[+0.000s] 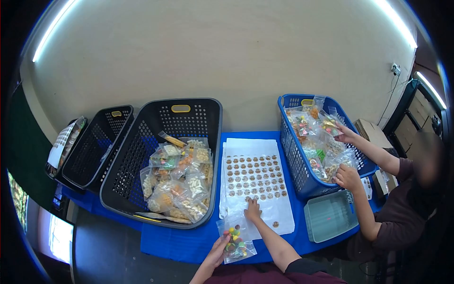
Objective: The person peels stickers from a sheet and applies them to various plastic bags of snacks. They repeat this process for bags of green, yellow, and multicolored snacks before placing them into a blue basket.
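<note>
My left hand (217, 251) grips a clear bag of colourful sweets (235, 239) by its left side, low over the table's front edge. My right hand (253, 210) is on the white sheet of round brown stickers (255, 175), with its fingers together near the lower rows. Whatever is between those fingertips is too small to make out. Left of the sheet stands a large black basket (215, 142) with many snack bags (179, 177) in it.
A co-worker (395, 208) on the right has both hands at bags in a blue basket (293, 165). Before it sits a translucent tray (331, 215). Two more dark baskets (97, 146) stand at the far left. The blue cloth (184, 246) covers the table.
</note>
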`<state>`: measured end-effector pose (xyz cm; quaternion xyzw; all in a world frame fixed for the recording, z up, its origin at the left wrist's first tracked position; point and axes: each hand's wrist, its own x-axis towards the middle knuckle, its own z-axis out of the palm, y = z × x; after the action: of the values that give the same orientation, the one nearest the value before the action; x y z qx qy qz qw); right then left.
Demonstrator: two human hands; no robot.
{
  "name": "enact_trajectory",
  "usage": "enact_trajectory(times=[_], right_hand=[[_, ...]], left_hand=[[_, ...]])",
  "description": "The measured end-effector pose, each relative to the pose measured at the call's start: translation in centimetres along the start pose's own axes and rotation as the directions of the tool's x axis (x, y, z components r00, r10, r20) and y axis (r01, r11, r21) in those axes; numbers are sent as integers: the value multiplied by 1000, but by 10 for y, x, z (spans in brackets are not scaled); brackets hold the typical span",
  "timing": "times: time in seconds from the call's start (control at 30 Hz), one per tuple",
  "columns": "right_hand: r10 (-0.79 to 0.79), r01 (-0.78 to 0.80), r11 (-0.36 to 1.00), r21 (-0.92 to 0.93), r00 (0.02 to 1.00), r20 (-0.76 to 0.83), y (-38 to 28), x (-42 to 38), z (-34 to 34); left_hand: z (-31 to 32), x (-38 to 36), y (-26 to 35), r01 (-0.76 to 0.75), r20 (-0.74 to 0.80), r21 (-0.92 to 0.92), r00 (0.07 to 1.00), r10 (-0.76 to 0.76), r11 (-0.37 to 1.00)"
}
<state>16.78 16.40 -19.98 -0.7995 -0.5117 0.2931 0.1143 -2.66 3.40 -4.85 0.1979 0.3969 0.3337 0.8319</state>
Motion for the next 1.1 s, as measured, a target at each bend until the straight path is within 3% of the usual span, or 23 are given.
enact_trajectory(times=[0.23, 0.43, 0.67, 0.8, 1.07, 1.1], right_hand=[[20, -19, 996, -86, 1000, 6, 5, 15, -1], [-46, 44, 996, -83, 999, -21, 18, 20, 14], [-137, 135, 989, -58, 990, -28, 21, 28, 3], [-111, 107, 992, -65, 992, -57, 18, 17, 4], [-166, 157, 985, -69, 975, -146, 13, 1, -3], [-207, 228, 968, 101, 962, -178, 20, 7, 4]], left_hand=[[-5, -14, 25, 48, 74, 8, 996, -49, 999], [5, -11, 26, -60, 24, 46, 998, 59, 997], [7, 5, 18, 6, 46, 46, 999, -9, 999], [3, 0, 16, -58, 53, 73, 997, 54, 996], [-7, -12, 8, -53, 40, -28, 998, 54, 998], [-6, -14, 7, -58, 39, -27, 998, 59, 998]])
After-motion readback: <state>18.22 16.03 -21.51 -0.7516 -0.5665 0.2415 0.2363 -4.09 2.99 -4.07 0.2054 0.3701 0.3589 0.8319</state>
